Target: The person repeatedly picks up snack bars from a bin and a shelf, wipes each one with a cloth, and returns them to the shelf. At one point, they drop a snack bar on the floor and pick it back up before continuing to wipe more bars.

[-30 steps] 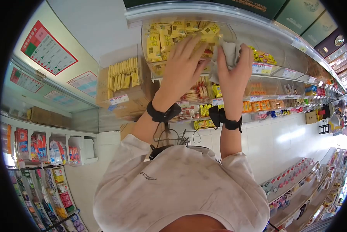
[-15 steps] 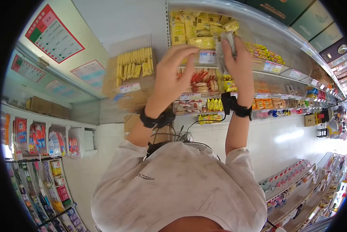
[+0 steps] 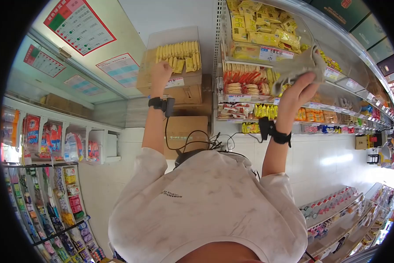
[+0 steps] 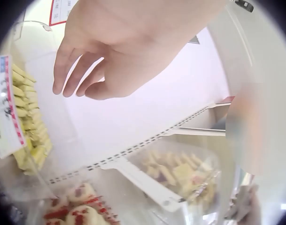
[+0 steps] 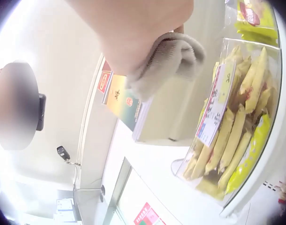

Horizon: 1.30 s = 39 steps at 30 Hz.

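Observation:
My left hand [image 3: 161,72] is raised at the front of a clear box of yellow snack sticks [image 3: 179,55] that sits on a cardboard box [image 3: 186,94]. In the left wrist view its fingers [image 4: 70,70] hang loosely curled and hold nothing, with the yellow sticks [image 4: 28,122] to the left. My right hand [image 3: 299,90] grips a crumpled grey cloth [image 3: 300,65] against the right side of a clear bin of yellow packets [image 3: 267,30]. The right wrist view shows the cloth [image 5: 166,61] bunched under the hand beside that bin [image 5: 236,117].
Below the top bin sits a bin of red-and-white snacks [image 3: 245,83], then rows of shelves [image 3: 337,114] running right. A rack of hanging packets [image 3: 52,144] stands at left. Another cardboard box [image 3: 184,129] rests on the white tiled floor [image 3: 328,158].
My left hand left the top bin of yellow packets and moved left to the box of yellow sticks. My right hand carried the cloth right along the bin's side.

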Available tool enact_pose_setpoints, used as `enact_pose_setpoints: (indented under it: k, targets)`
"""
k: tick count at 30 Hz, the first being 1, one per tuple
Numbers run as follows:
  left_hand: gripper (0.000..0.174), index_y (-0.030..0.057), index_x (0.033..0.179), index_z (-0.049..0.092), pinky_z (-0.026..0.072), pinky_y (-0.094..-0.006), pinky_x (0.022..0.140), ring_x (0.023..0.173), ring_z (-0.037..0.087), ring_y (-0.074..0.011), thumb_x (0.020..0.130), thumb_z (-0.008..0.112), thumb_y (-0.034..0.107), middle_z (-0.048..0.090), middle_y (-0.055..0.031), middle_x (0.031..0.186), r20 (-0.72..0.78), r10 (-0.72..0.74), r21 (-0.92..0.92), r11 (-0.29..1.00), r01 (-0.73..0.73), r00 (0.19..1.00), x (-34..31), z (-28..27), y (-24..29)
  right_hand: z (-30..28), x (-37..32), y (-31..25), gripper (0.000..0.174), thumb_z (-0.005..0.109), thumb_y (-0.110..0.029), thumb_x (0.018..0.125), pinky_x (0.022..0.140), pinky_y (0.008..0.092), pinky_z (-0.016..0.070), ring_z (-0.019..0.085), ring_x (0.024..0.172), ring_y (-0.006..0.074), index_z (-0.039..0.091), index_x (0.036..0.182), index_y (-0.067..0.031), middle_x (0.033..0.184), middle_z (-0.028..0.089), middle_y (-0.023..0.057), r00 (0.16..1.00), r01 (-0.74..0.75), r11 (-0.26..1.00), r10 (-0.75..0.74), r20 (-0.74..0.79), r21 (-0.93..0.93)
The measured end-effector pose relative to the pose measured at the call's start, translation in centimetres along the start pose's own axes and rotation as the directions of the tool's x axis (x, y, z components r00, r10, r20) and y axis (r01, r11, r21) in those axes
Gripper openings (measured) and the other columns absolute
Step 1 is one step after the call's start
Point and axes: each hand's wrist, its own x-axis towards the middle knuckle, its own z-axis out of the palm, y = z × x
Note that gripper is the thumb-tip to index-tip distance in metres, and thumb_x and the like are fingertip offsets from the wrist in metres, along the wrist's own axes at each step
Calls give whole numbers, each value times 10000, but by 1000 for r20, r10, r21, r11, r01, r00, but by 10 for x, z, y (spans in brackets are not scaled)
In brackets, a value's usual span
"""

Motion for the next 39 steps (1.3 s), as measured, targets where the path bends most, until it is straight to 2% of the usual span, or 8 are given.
enact_pose_setpoints:
  k: [5,6,9,14,25,30,33,39]
  targets:
    - [232,-4,984,735,547,-444,774,907,696,-370,816,671,143,727,-202,941,129,-13,14,1000,11,992,14,33,-22,-1,-79,47,475,462,-340,1085,1031,380,432,550,1198,287,473,1405,11,1371,533,158,957,-20,998,37,288,-61]
    - [231,-5,986,732,547,-446,781,918,694,-373,812,672,135,725,-206,946,189,-18,16,1000,15,982,21,44,-29,10,-90,43,470,465,-343,1084,1010,381,455,570,1186,284,479,1403,2,1359,549,153,902,-266,962,225,367,63]
    - [236,-13,997,719,548,-453,806,935,690,-387,801,667,108,720,-218,979,274,8,70,997,-28,962,39,81,-55,35,-116,53,452,477,-357,1073,950,394,523,628,1148,289,510,1386,-33,1316,598,138,381,-921,187,604,700,341]
    - [246,-16,1029,709,565,-473,840,994,687,-402,817,659,98,710,-232,1072,424,-114,387,920,-66,898,51,93,-40,49,-155,109,558,432,-452,1065,963,456,554,649,1151,366,466,1465,-64,1348,610,154,118,-886,-385,352,929,258]
    - [208,5,1022,727,576,-507,813,1021,690,-396,871,616,93,711,-225,1099,436,-56,517,832,-199,898,46,89,-27,48,-145,85,462,576,-367,1024,928,358,555,678,1092,232,563,1359,-49,1245,665,100,76,-976,-119,595,800,182]
    - [260,-55,1077,689,550,-369,787,948,703,-267,884,688,120,716,-192,1023,231,45,-84,996,-26,972,27,55,-10,46,-151,81,388,632,-254,1007,904,292,530,640,1089,133,575,1314,-26,1202,657,55,201,-979,164,702,684,120]
    - [333,-68,1180,664,539,-297,801,905,679,-153,912,738,115,726,-90,945,180,-68,-653,738,171,981,-35,-17,62,59,-154,85,377,630,-246,1013,892,267,496,601,1046,104,568,1293,-2,1185,653,50,431,-900,370,683,589,230]
    - [328,-51,1247,663,524,-247,789,837,664,-100,936,697,49,729,-40,983,254,-104,-800,536,269,962,-109,-76,137,92,-132,50,416,647,-269,1006,873,280,491,590,993,103,557,1302,9,1131,671,54,484,-803,587,537,691,106]
